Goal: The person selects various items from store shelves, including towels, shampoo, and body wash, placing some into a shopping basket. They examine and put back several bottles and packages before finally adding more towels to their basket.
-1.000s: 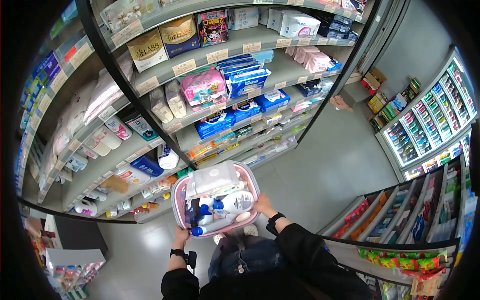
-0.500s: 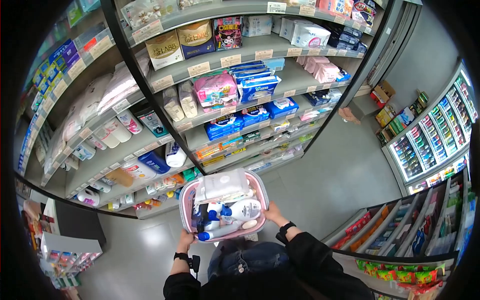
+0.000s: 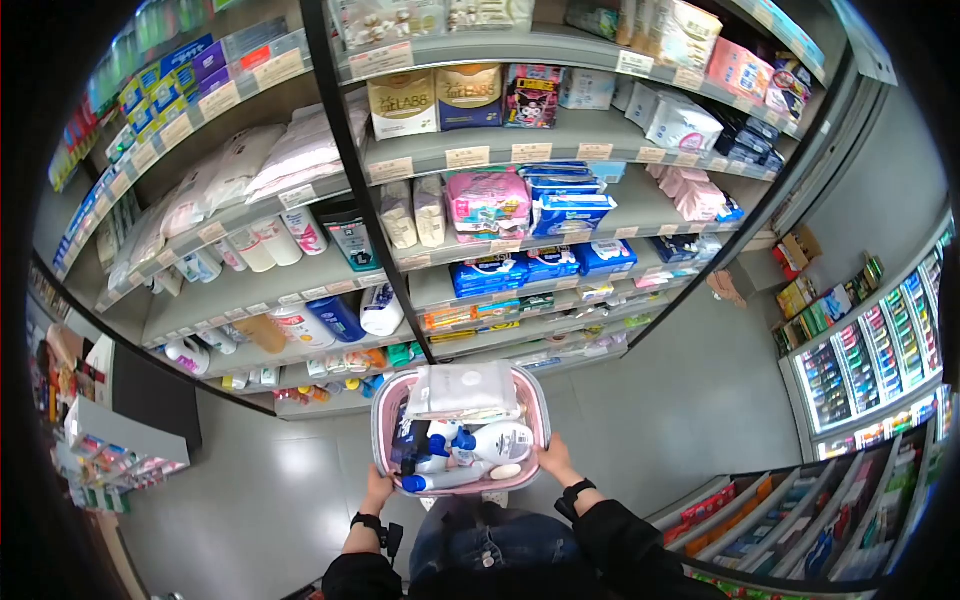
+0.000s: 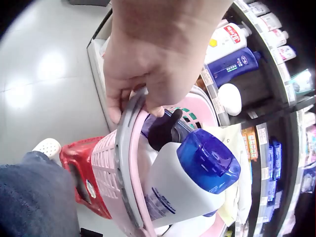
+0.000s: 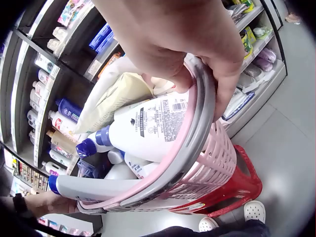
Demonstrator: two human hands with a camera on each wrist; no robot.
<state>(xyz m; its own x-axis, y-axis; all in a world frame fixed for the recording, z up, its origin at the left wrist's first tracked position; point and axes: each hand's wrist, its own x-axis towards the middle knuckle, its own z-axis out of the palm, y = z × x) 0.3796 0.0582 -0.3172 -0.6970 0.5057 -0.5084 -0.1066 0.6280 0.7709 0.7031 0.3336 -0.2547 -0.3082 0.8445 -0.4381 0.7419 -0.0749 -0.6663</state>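
A pink plastic basket (image 3: 376,425) with a grey rim stands in front of my body, full of goods. My left hand (image 4: 153,59) grips its rim on the left, thumb inside and fingers outside. On the right side, my right hand (image 5: 182,39) holds the rim the same way. Inside lie a white bottle with a blue cap (image 4: 209,160), a large white bottle with a printed back label (image 5: 150,126), a long pale bottle with a blue cap (image 5: 94,189) and a flat white package (image 3: 462,390). Part of the load is hidden under these.
Beneath the basket shows a red plastic piece (image 4: 81,175). Curved shelves (image 3: 300,290) with bottles and packets rise ahead and to the left. A tilted rack (image 3: 790,520) stands at the right, a lit drinks fridge (image 3: 880,350) beyond it. Grey floor (image 3: 660,420) lies between.
In the head view the basket, both hands and the shelves have shifted to the right. More of the upper shelf shows now. Both hands keep their grip on the rim.
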